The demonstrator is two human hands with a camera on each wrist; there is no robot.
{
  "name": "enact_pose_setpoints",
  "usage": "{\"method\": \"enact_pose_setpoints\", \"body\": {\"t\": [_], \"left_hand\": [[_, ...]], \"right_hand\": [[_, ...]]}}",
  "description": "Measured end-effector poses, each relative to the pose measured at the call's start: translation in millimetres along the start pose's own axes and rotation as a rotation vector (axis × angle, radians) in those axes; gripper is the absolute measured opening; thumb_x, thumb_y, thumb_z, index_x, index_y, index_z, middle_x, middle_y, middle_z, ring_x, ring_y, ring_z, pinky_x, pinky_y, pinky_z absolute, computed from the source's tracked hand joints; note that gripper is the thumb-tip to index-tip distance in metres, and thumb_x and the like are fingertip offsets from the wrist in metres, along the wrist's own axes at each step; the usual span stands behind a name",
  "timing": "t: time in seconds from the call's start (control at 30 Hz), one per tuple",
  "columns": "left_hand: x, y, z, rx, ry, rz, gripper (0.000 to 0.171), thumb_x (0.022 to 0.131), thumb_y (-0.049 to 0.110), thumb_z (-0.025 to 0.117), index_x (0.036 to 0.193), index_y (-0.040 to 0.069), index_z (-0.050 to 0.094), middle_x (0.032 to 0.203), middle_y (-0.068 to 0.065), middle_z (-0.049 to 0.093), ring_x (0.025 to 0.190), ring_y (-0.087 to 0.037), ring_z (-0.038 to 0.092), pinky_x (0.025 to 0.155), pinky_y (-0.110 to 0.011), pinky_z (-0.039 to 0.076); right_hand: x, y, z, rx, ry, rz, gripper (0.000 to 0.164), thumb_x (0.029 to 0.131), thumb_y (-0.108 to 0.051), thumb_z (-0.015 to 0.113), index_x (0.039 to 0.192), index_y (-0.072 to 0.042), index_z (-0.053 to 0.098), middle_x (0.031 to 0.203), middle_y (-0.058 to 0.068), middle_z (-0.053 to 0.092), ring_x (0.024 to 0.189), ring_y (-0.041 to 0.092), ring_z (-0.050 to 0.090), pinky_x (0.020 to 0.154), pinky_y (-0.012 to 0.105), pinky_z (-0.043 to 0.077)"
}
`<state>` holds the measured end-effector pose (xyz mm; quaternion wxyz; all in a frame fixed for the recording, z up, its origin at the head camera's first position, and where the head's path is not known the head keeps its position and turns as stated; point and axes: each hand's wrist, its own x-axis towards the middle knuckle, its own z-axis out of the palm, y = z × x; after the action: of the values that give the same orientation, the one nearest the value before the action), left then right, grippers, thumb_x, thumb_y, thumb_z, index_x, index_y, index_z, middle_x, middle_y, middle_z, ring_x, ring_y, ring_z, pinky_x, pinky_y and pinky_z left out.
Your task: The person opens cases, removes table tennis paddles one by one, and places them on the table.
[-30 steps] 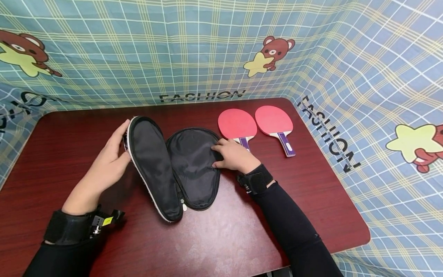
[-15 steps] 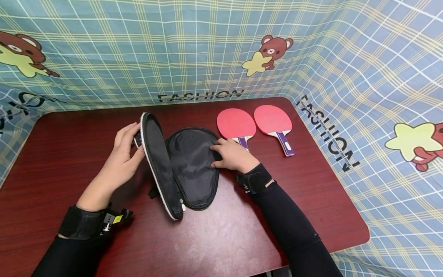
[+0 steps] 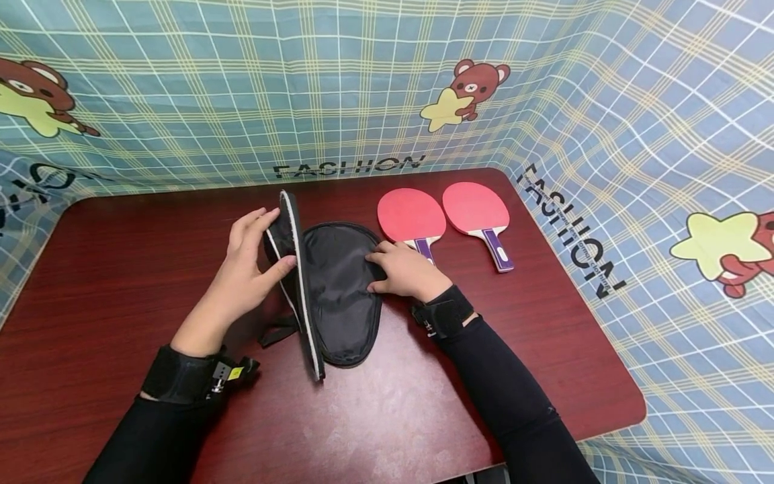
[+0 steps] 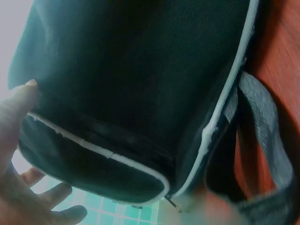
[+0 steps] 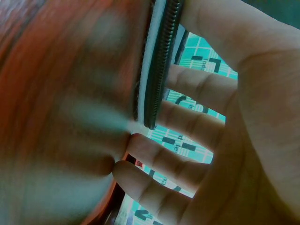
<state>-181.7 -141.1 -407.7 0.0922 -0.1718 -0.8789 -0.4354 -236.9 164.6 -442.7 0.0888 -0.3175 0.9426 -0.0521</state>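
Note:
A black paddle case (image 3: 341,296) with white piping lies unzipped near the table's middle, its lining showing. One half, the flap (image 3: 283,232), stands nearly upright on the left. My left hand (image 3: 244,269) grips its far end, thumb on the outer face. In the left wrist view that outer face (image 4: 136,70) has a piped pocket, and the thumb lies on it with the fingers below. My right hand (image 3: 405,272) rests at the flat half's right rim, thumb and fingertips on the lining. The right wrist view shows the zip edge (image 5: 157,65) hiding some fingertips.
Two red table tennis paddles (image 3: 411,214) (image 3: 476,207) with purple-and-white handles lie behind and right of the case. A black strap (image 3: 278,332) trails from the flap's left side onto the dark red table (image 3: 139,269). Checked cloth (image 3: 338,81) hangs behind and at both sides.
My left hand has moved right, swinging the flap from leaning left to nearly upright, so its lining turned out of sight. The right hand has stayed on the flat half. Both paddles lie as before.

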Motion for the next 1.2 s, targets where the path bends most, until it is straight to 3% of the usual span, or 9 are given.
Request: {"method": "enact_pose_setpoints", "body": {"t": [0.23,0.57,0.8,1.0,1.2], "left_hand": [[10.7,4.8,12.0,0.027,-0.047,0.007,0.077,0.091,0.022,0.075,0.156,0.026,0.034,0.163,-0.014,0.018,0.147,-0.044,0.016,0.107,-0.070,0.022],[28.1,14.2,31.7,0.124,-0.094,0.004,0.079,0.086,0.030,0.081,0.154,0.035,0.040,0.163,-0.006,0.027,0.144,-0.043,0.026,0.109,-0.065,0.028],[32.1,2.3,34.2,0.140,-0.093,0.023,0.081,0.089,0.027,0.078,0.156,0.033,0.034,0.163,-0.006,0.027,0.144,-0.044,0.026,0.108,-0.065,0.030],[32.9,-6.7,38.5,0.139,-0.084,0.030,0.083,0.088,0.020,0.076,0.158,0.030,0.031,0.160,-0.012,0.029,0.142,-0.044,0.030,0.110,-0.065,0.025],[33.7,-10.1,41.6,0.128,-0.091,-0.021,0.088,0.085,0.019,0.077,0.159,0.026,0.028,0.155,-0.018,0.031,0.139,-0.043,0.033,0.110,-0.064,0.025]], "right_hand": [[0,1,1,0.004,-0.009,0.012,0.063,0.088,-0.051,0.072,0.140,-0.017,0.060,0.134,0.007,0.056,0.123,0.026,0.052,0.105,0.041,0.044],[-1,0,1,0.015,0.000,0.010,0.062,0.087,-0.051,0.072,0.138,-0.017,0.062,0.132,0.007,0.057,0.118,0.027,0.053,0.101,0.041,0.046],[0,-2,-2,0.000,0.015,-0.001,0.061,0.087,-0.051,0.073,0.136,-0.017,0.063,0.131,0.007,0.058,0.118,0.027,0.055,0.101,0.041,0.047],[0,-1,-2,-0.006,0.009,-0.003,0.061,0.087,-0.051,0.073,0.137,-0.017,0.063,0.130,0.007,0.058,0.118,0.027,0.055,0.102,0.041,0.046],[1,0,-1,-0.002,0.014,0.000,0.061,0.087,-0.051,0.073,0.137,-0.017,0.063,0.128,0.007,0.058,0.115,0.027,0.055,0.100,0.040,0.047]]}}
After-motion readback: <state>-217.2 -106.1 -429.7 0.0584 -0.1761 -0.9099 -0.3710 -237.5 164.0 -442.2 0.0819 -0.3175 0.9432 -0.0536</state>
